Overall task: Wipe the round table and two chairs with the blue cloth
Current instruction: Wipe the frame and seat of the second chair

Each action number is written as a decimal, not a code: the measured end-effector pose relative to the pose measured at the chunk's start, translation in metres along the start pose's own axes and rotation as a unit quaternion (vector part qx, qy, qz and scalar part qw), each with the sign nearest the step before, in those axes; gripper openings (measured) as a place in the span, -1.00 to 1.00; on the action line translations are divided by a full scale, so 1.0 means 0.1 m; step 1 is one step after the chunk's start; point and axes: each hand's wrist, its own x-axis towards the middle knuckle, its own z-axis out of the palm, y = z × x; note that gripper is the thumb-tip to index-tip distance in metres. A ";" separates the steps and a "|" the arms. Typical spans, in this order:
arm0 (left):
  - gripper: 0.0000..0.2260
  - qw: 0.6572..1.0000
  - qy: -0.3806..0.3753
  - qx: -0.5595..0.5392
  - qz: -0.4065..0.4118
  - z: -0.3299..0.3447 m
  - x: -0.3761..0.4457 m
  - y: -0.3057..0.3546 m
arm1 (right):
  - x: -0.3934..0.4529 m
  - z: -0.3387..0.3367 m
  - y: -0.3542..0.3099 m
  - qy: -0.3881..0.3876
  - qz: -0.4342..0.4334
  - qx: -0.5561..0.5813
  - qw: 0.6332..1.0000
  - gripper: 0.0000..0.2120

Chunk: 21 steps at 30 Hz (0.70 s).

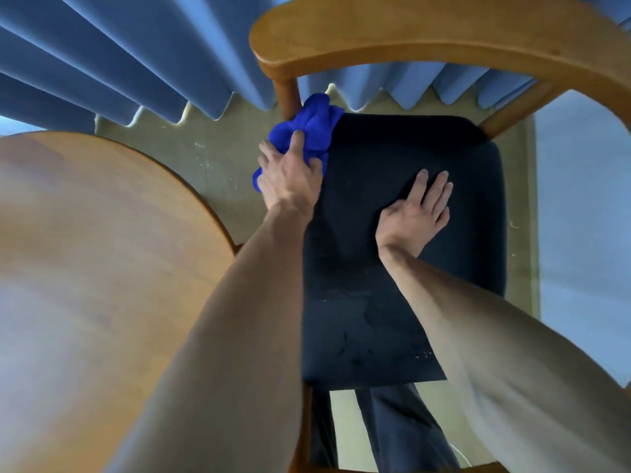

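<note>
The right hand (418,213) is laid flat, fingers spread, on the dark seat (426,302). Beyond it, at the seat's far left corner, the bunched cloth (312,126) is gripped by the left hand (290,179) against the chair's post (288,97).

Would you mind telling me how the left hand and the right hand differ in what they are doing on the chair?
The left hand grips the bunched blue cloth at the seat's rear left corner, beside the wooden post; the right hand holds nothing. The left hand's fingers curl into the cloth, while the right hand lies flat, fingers spread, nearer the seat's middle. Both are bare and reach forward over the dark seat.
</note>
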 end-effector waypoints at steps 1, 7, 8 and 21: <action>-0.59 1.000 -0.006 0.014 0.015 0.00 0.02 -0.06 | 0.00 -0.01 -0.03 0.000 0.007 0.001 1.000 -0.36; -0.62 0.987 -0.015 0.105 0.117 0.06 -0.42 -0.12 | 0.11 -0.16 -0.04 -0.025 0.002 0.029 0.999 -0.46; -0.63 0.983 -0.021 0.123 0.137 0.11 -0.55 -0.11 | 0.18 -0.22 0.02 -0.021 -0.011 0.033 0.999 -0.49; -0.58 0.955 -0.096 0.148 0.237 0.44 -1.59 0.12 | 0.17 -0.41 0.48 -0.072 -0.113 0.083 0.988 -0.48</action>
